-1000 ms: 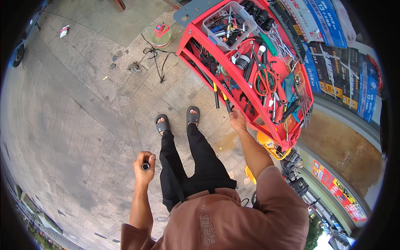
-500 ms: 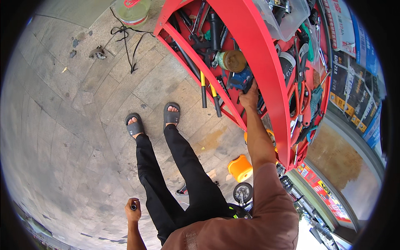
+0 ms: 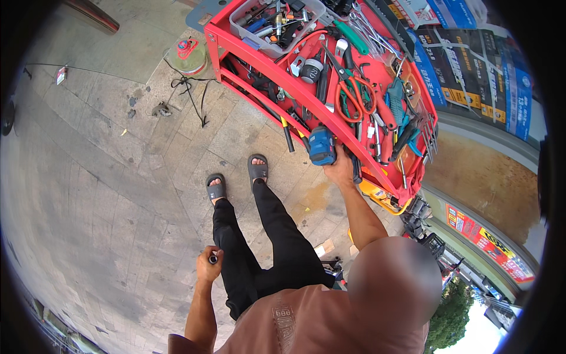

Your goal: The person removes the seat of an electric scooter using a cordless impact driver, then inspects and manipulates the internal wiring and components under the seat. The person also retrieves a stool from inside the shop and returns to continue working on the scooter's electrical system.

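Observation:
My right hand [image 3: 340, 169] is closed around a blue-and-black power tool [image 3: 322, 146] at the open front of the red tool cart [image 3: 330, 109]. The tool's blue body points toward me, and my fingers are partly hidden behind it. Low on the left, beside my leg, my left hand [image 3: 209, 264] is closed round a short dark cylinder [image 3: 213, 259], which looks like a socket with its round hollow end facing up. Just left of the power tool, yellow-and-black handles [image 3: 287, 134] stick out of the cart's lower shelf.
On the cart's top lie red-handled cutters [image 3: 355, 100], a clear bin [image 3: 277, 26] of small parts and several other hand tools. A tub [image 3: 190, 58] and black cord [image 3: 197, 97] are on the paving. Stacked boxes [image 3: 471, 76] stand beyond the cart.
My right hand has drawn the power tool from inside the lower shelf out to the cart's front. The view has shifted, showing more of the cart's top. My left hand still holds the dark cylinder.

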The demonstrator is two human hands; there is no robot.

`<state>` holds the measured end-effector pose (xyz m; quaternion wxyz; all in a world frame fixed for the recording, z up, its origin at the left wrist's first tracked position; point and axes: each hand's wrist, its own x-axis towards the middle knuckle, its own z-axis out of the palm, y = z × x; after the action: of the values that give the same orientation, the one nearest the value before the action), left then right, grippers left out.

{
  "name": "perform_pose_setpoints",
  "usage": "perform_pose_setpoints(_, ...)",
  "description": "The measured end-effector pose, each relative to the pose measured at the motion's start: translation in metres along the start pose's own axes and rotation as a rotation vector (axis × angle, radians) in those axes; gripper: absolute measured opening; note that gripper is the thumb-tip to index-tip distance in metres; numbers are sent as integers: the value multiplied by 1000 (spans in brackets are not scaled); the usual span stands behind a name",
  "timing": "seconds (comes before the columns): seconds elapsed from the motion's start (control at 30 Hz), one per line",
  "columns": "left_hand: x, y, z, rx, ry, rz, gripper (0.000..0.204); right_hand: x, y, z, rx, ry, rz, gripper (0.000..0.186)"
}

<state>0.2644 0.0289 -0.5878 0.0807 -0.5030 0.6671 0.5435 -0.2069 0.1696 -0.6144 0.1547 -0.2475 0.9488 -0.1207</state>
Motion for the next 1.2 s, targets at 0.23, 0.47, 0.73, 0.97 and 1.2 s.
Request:
perform_pose_setpoints(0.23, 16, 110, -15, 209, -227, 380, 15, -228, -91, -103, 659, -489, -132, 37)
perform_pose_setpoints(0.47, -42, 197, 17, 469, -617, 878, 30, -395, -122, -155, 805, -251, 93, 23)
perform_pose_setpoints(0.73, -154, 206, 104, 736, -1028, 1207, 33, -565, -86, -147, 1000, 84, 409, 27)
perform_pose_setpoints(0.97, -304, 144, 200, 1063, -1427, 1392, 29, -757, -44, -115, 1065, 274, 540, 32)
perform_pose_setpoints(1.2, -479, 43, 284, 1245, -1993, 1317, 30, -949, -26, -83, 954, 305, 796, 25)
